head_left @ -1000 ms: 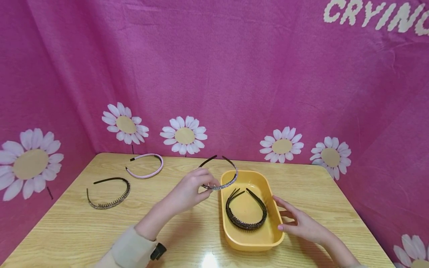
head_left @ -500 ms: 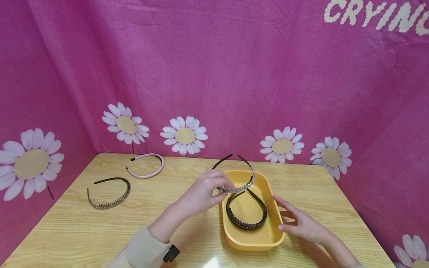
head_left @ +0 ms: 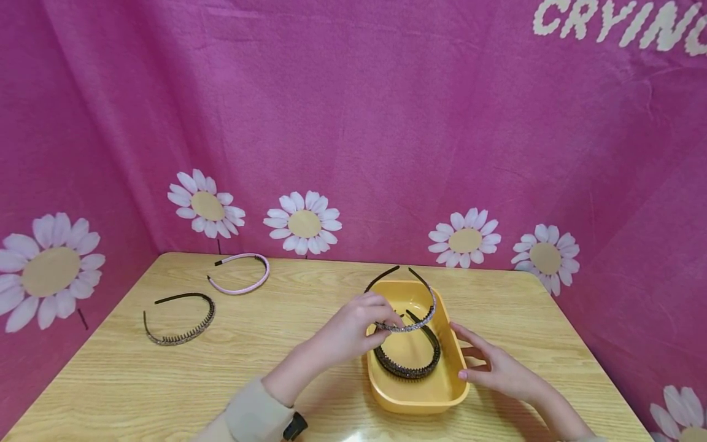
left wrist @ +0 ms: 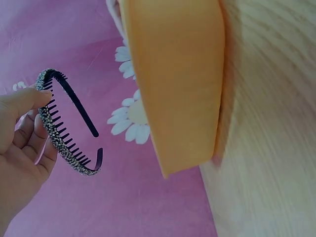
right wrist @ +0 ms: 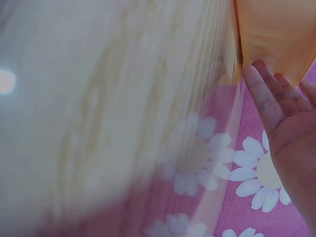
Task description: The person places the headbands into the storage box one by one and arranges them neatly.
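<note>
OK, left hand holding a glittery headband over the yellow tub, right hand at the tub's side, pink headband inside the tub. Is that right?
Not quite: the pink headband lies on the table, outside the yellow tub, as the head view shows. The left hand does hold a glittery headband over the tub, and the right hand is at its side.

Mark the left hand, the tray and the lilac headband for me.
Left hand (head_left: 358, 324): head view, back of the hand.
Tray (head_left: 407, 350): head view, bare part of its floor.
Lilac headband (head_left: 237, 291): head view, near side of its band.
</note>
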Action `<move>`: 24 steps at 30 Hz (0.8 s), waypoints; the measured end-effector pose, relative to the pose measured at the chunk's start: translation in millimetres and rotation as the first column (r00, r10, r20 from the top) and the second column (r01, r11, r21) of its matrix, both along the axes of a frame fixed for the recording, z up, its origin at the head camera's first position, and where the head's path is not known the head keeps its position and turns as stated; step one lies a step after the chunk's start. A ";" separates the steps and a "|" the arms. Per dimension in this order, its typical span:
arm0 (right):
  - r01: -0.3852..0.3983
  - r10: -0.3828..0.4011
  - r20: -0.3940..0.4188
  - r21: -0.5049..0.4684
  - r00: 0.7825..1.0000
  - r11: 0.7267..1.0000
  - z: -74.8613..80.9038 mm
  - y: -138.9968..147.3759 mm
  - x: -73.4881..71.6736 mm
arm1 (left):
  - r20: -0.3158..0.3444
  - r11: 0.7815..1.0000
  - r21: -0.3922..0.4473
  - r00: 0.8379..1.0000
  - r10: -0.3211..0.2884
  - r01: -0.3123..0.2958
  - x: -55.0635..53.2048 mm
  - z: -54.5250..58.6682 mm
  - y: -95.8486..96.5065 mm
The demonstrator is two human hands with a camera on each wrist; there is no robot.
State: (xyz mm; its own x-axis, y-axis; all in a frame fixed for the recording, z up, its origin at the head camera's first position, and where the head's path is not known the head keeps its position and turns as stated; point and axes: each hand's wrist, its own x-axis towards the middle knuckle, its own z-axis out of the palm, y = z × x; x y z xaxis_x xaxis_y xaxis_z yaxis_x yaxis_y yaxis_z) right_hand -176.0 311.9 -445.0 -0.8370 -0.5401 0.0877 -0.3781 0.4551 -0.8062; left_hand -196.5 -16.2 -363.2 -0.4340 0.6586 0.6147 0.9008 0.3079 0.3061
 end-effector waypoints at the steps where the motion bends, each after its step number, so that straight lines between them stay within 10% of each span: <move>1: -0.001 0.001 0.000 -0.002 1.000 1.000 0.1 -0.2 0.1 | -0.007 1.000 -0.005 1.000 -0.002 0.002 0.0 -1.0 1.4; 24: -0.015 0.015 0.014 -0.004 1.000 1.000 0.4 0.6 -0.4 | 0.028 0.988 -0.155 1.000 -0.011 0.015 -5.3 -33.2 30.0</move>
State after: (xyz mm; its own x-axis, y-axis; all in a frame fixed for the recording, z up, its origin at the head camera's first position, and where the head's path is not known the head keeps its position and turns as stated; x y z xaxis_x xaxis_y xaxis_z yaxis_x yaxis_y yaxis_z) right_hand -176.4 312.5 -444.6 -0.8302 -0.5521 0.0776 -0.3730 0.4466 -0.8132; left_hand -201.8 13.8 -396.3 -0.4398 0.7505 0.4933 0.8972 0.3420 0.2796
